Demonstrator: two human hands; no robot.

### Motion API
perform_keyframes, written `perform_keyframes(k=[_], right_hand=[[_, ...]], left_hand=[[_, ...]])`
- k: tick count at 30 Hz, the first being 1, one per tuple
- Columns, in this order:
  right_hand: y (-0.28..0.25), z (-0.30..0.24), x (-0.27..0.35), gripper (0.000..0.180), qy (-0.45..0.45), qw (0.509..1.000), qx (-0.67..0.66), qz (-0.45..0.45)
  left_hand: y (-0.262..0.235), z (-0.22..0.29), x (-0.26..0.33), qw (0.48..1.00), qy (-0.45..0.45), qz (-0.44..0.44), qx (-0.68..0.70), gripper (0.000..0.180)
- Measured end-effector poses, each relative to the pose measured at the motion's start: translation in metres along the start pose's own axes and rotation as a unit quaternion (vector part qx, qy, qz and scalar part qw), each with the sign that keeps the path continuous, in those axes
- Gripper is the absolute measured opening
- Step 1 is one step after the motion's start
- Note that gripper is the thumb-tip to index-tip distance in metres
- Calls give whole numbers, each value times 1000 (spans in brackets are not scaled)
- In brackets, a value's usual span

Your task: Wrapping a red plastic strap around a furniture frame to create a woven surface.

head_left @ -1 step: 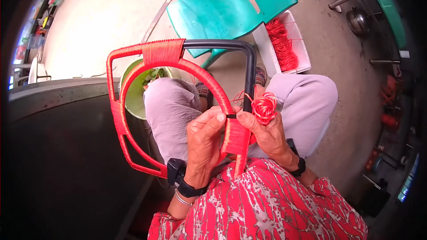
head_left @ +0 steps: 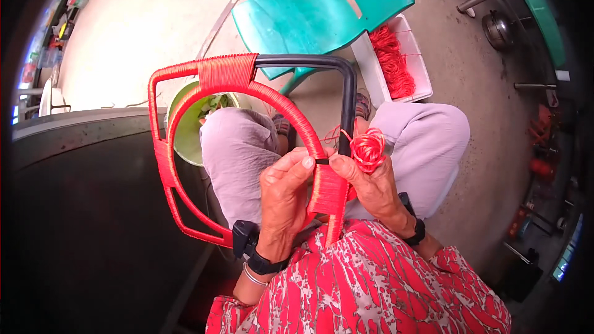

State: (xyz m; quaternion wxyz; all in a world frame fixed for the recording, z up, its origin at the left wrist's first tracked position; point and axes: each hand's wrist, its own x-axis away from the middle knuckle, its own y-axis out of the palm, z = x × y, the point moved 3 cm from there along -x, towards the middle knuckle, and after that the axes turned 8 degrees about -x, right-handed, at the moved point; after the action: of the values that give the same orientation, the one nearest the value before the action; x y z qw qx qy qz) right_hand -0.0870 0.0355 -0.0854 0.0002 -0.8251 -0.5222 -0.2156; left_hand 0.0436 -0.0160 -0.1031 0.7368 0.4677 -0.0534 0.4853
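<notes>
Head cam: white tub of red cord, green bucket with leafy bits. The frame juts past the lap's left edge, mostly red-wrapped, one corner bare black; left fingers and right fingers pinch it tight, cord bundle against the right.

Black frame partly in red cord
</notes>
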Motion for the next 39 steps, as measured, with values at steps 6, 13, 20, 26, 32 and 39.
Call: perform_keyframes(k=[6,13,20,26,32,39], right_hand=[[-6,3,1,21,0,1000,22,2],[-10,7,-1,23,-26,998,53,12],[-13,11,1,23,6,1000,29,8],[-9,7,-2,23,23,999,43,-19],[-25,21,-14,23,-23,996,86,16],[-73,-30,-4,26,-48,991,63,103]], left_hand=[[5,-5,-2,998,35,44,-7,20],[2,-3,-7,999,-26,21,-32,25],[-8,-4,7,993,3,65,-103,24],[-4,-10,0,989,0,111,-101,19],[-2,-23,-6,990,11,131,-45,17],[0,-11,-4,997,-30,75,-19,17]])
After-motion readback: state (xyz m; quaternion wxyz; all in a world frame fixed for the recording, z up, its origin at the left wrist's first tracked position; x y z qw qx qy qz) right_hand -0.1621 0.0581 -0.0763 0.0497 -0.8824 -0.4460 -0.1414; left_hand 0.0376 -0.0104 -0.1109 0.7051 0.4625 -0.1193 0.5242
